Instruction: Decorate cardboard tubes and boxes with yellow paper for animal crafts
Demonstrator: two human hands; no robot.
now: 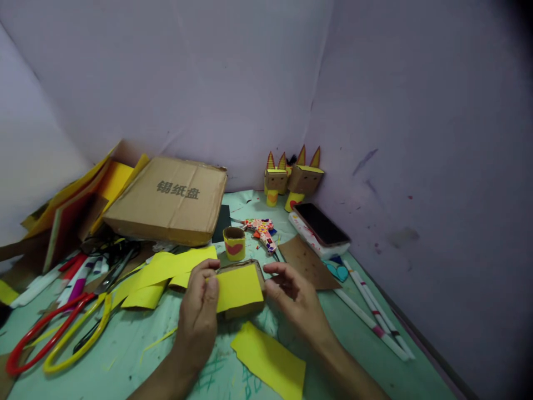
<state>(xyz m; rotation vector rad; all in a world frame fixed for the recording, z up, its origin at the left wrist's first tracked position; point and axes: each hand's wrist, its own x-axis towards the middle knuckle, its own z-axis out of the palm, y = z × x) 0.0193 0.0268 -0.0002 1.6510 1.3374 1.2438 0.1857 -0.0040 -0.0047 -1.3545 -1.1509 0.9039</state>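
Observation:
A small cardboard box lies in front of me with a yellow paper rectangle over its upper face. My left hand is closed on the left side of the box, its thumb pressing on the yellow paper. At the right edge of the box is my right hand, thumb and fingers bent but apart; I cannot tell whether the fingertips touch the cardboard. Just behind the box stands a short yellow tube with a red heart. A torn-edged yellow paper piece lies nearer to me.
On the left are large red-and-yellow-handled scissors, yellow paper strips, markers and a big cardboard box. A hot glue gun, cardboard sheet, phone and white pens are rightward. Eared cardboard figures stand behind.

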